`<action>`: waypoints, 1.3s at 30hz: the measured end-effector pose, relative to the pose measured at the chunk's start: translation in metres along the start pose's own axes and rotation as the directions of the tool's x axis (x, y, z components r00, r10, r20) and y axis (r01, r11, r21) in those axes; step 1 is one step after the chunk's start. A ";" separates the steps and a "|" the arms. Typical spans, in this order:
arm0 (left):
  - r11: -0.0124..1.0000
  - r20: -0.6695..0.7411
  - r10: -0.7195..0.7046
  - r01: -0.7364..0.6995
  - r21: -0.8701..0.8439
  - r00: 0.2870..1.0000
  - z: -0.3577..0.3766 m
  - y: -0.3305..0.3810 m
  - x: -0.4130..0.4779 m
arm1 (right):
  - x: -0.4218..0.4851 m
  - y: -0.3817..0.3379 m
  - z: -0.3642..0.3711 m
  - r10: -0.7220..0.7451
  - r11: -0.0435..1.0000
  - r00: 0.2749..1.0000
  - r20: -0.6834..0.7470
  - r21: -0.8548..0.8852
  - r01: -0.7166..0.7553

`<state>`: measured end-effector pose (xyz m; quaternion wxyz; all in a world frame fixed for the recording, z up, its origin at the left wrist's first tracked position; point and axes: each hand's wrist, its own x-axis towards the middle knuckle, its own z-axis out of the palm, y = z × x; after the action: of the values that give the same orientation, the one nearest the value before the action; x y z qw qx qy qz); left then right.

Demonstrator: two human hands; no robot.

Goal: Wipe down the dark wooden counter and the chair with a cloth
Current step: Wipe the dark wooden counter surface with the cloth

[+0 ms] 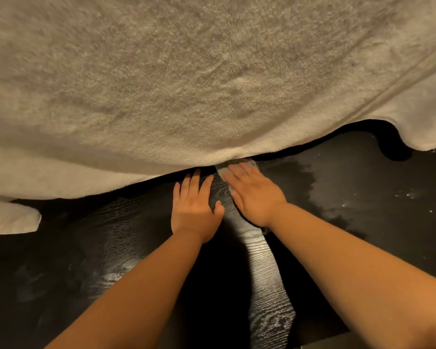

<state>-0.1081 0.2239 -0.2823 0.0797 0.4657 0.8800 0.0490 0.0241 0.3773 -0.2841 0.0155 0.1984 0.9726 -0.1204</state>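
The dark wooden counter (259, 263) fills the lower half of the head view, its grain shining in a lit streak. My right hand (253, 195) lies flat, pressing a small pale grey cloth (247, 164) onto the counter; only the cloth's far edge shows past my fingers. My left hand (195, 206) rests flat on the wood just to the left, fingers apart, holding nothing. Its fingertips reach the hem of a big towel. No chair is in view.
A large beige terry towel (186, 84) hangs over the upper half of the view, its edge right above both hands. A matte smear and white specks (342, 195) mark the counter to the right. The counter's near edge runs at the bottom right.
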 end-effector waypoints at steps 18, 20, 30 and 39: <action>1.000 -0.006 0.010 -0.010 -0.018 1.000 -0.001 -0.001 -0.001 | -0.011 0.056 -0.010 0.317 0.947 0.941 -0.118 -0.010 -0.320; 1.000 -0.011 0.014 -0.014 -0.016 1.000 -0.001 -0.001 0.000 | -0.017 0.063 -0.014 0.408 0.909 0.899 -0.158 -0.019 -0.416; 1.000 -0.011 0.006 -0.006 -0.016 1.000 -0.001 0.000 0.000 | -0.023 0.005 -0.001 0.035 0.999 0.999 -0.016 0.013 -0.035; 0.999 -0.005 0.000 -0.001 -0.032 1.000 -0.001 0.000 0.001 | -0.042 0.014 -0.014 0.438 0.899 0.895 -0.078 0.044 -0.436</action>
<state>-0.1090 0.2244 -0.2811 0.0851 0.4645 0.8791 0.0642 0.0680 0.3768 -0.2709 -0.0024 0.4169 0.9013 -0.1178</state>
